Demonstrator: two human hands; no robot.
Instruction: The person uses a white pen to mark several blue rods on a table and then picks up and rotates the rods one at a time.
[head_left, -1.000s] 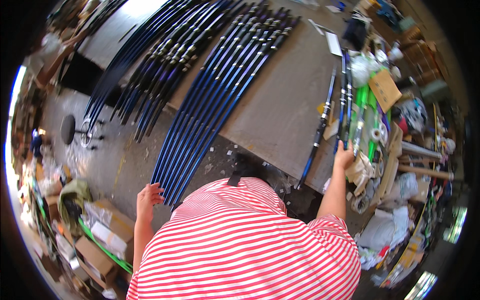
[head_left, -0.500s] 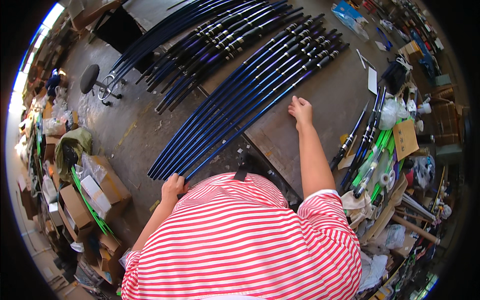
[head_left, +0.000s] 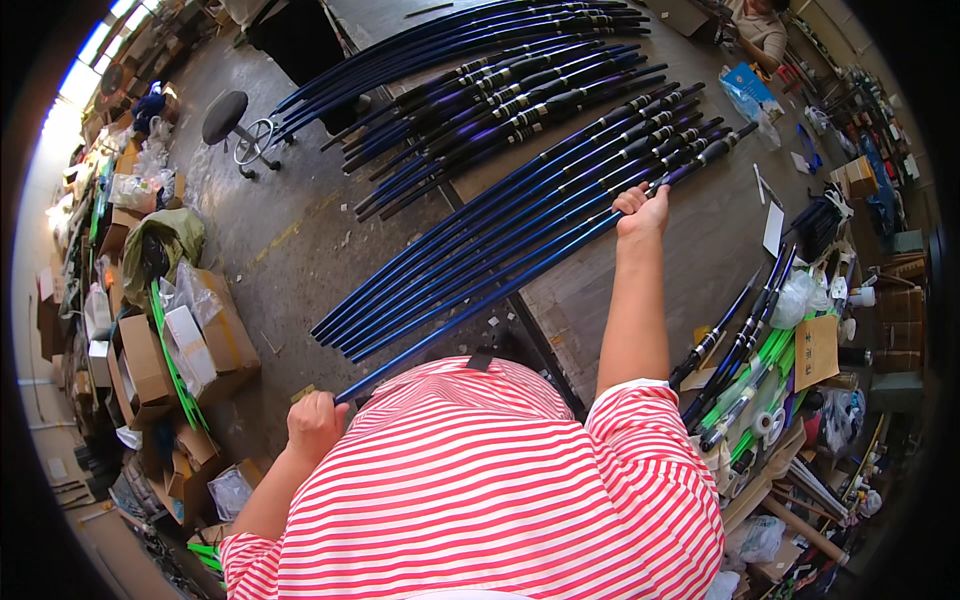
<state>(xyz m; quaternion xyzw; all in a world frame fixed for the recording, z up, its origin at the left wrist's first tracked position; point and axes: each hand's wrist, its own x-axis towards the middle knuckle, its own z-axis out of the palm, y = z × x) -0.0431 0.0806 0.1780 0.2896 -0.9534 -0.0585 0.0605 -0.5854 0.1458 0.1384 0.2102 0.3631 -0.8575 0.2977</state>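
My left hand (head_left: 315, 425) is closed around the butt-less thin end of a long blue fishing rod (head_left: 712, 153), just left of my striped shirt. My right hand (head_left: 641, 210) grips the same rod farther up, near its dark handle and reel seat. This rod lies slantwise across my front, the handle to the far right. Beyond it, a row of similar blue fishing rods (head_left: 652, 135) rests side by side on the table, their thin ends overhanging its left edge. The fingers hide parts of the held rod.
More dark rods (head_left: 510, 100) lie farther back on the table (head_left: 590, 300). Several rods and green tubes (head_left: 770, 340) sit at right beside a brown card (head_left: 816, 352). A round stool (head_left: 225, 117) and cardboard boxes (head_left: 225, 330) stand left. Another person (head_left: 762, 35) is at the far right.
My right hand has moved up and right and closed on the nearest rod. My left hand has moved left and down with its end, drawing this rod apart from the row.
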